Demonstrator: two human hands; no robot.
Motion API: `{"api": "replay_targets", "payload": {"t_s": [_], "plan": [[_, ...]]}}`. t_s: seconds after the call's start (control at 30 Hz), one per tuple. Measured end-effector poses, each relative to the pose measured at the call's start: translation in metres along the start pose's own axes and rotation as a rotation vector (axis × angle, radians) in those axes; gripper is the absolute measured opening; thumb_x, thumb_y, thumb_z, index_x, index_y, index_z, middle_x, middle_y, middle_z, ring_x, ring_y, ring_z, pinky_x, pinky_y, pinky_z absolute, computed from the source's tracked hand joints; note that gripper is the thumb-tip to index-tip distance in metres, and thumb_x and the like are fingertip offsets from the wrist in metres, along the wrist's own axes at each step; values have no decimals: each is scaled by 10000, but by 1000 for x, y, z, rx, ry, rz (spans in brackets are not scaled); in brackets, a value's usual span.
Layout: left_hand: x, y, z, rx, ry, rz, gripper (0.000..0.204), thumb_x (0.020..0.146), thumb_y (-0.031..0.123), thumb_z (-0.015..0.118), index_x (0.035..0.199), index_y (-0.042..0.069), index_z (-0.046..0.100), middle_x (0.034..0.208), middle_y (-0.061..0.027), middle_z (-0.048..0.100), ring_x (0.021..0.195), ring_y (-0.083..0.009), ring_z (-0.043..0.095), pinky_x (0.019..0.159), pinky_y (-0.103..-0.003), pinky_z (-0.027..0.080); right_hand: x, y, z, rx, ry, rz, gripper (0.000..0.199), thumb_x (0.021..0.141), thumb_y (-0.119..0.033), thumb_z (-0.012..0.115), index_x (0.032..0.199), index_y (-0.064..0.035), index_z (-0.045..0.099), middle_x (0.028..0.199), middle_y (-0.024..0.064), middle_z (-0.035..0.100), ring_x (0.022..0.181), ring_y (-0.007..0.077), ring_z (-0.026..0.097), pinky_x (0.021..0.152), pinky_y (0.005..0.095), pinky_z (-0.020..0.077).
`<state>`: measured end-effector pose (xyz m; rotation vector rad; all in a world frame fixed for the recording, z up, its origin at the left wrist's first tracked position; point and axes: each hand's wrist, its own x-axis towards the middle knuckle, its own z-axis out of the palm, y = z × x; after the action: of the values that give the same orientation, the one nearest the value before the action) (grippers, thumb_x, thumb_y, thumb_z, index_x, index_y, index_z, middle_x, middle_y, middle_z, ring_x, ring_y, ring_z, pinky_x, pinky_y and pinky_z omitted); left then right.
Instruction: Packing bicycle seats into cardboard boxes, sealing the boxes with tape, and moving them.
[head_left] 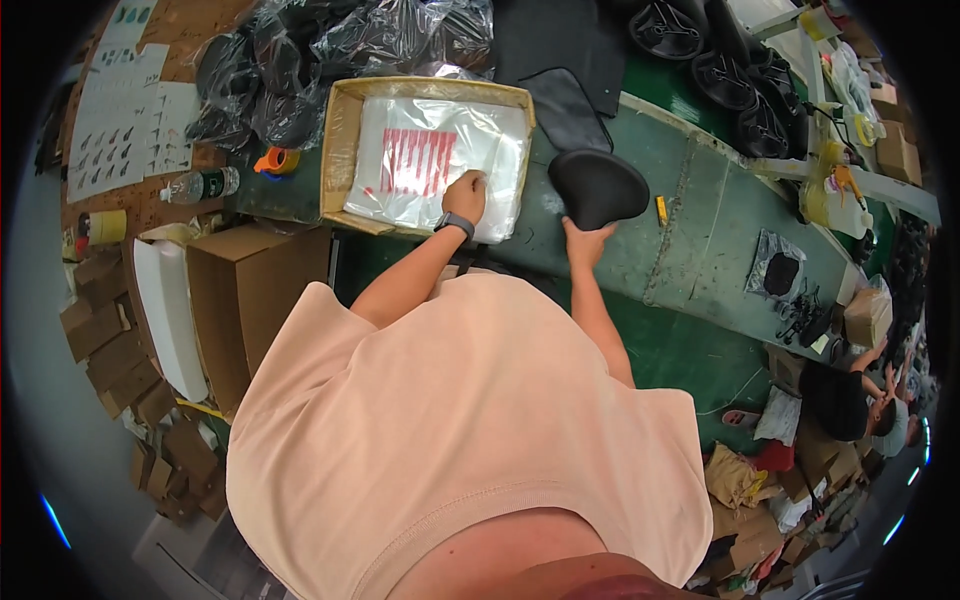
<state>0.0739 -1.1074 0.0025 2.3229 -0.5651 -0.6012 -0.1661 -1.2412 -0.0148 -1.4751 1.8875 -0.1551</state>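
My right hand [587, 243] grips a black bicycle saddle [606, 186] by its narrow nose, holding it over the green worktable. The thumb shows along the nose; the other fingers are partly hidden. To the left, an open cardboard box [327, 150] holds a stack of clear plastic bags [490, 130] with red print. Over the right part of that stack, my left hand [465, 196], with a dark watch on the wrist, has its fingers curled in against the top plastic bag and seems to pinch its film.
Plastic-wrapped black saddles [290, 70] lie behind the box. A water bottle [203, 185] and an orange tape dispenser [277, 161] stand left. A yellow cutter [661, 210] lies right of the saddle on the worktable [720, 210]. A brown carton [250, 280] stands near my left side. People work far right.
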Motion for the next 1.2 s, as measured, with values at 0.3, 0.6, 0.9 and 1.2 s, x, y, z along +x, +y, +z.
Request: {"api": "replay_targets", "payload": {"t_s": [0.3,0.6,0.9,1.2], "plan": [[12,-46,-44,-397,-63,59,266,1022,262,726,1060,5,785,919,-145,793,847,-289,767,787,-419,580,-87,-11,-124,1187,-909,149,786,1012,-502,748,1555,8,497,1365,223,679,954,257,712,729,391,604],[59,-15,5,237,-318,198,334,980,314,762,1124,13,775,1131,-231,775,1077,-426,753,953,-515,593,-212,-53,-94,1444,-994,57,818,994,-332,706,1681,-39,371,1652,180,487,963,223,551,816,341,510],[79,-55,-62,-324,-285,177,258,1049,220,611,1121,55,796,1049,-208,785,1007,-397,756,887,-478,586,-236,-69,-64,1277,-767,24,675,990,-186,698,1576,63,475,1527,255,594,1203,366,703,1004,454,624],[46,-43,-239,-148,-342,631,249,1081,199,640,1188,27,784,984,-146,810,921,-294,787,814,-422,606,-214,-231,48,1263,-1285,160,567,981,-158,699,1426,157,548,1318,295,689,1223,426,703,1048,495,630]]}}
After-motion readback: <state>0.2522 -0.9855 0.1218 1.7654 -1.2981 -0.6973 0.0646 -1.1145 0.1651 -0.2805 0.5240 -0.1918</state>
